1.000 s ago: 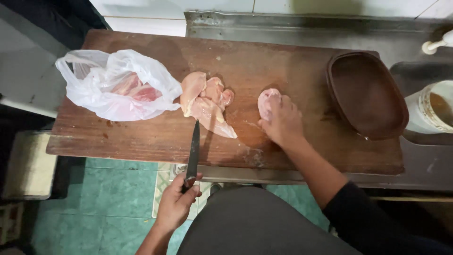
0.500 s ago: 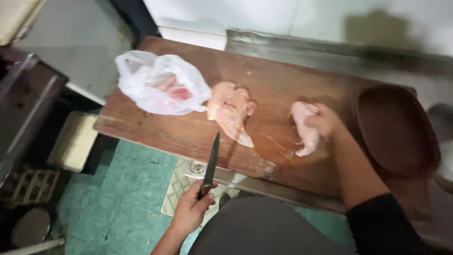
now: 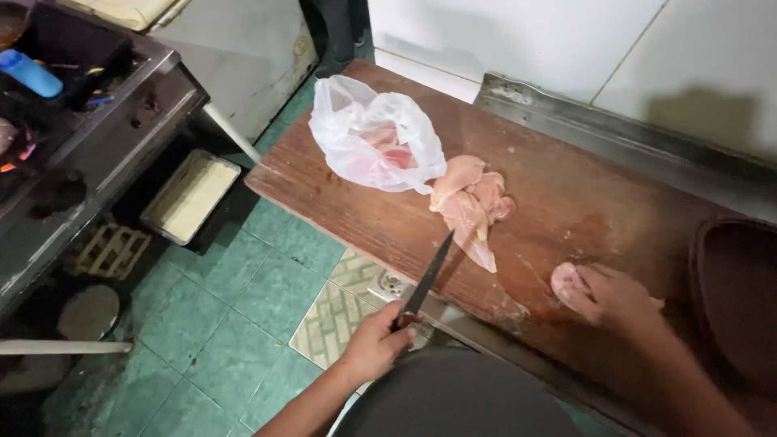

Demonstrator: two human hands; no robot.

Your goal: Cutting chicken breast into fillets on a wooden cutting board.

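Observation:
My left hand (image 3: 374, 348) grips a black-handled knife (image 3: 426, 282) whose blade points up over the near edge of the wooden cutting board (image 3: 558, 202). My right hand (image 3: 619, 298) rests on a piece of raw chicken (image 3: 569, 283) at the board's right side. Several more raw chicken pieces (image 3: 472, 204) lie piled in the middle of the board, just beyond the knife tip. A white plastic bag (image 3: 374, 144) with pink meat inside sits at the board's left end.
A dark brown oval bowl (image 3: 738, 291) stands at the board's right end. A metal ledge and white tiled wall run behind. Green floor tiles, a floor drain (image 3: 393, 284), a flat tray (image 3: 188, 197) and a dark stove (image 3: 73, 121) lie to the left.
The view has swung left and tilted, showing the stove and more floor. My right hand still holds its chicken piece and my left keeps the knife at the board's edge.

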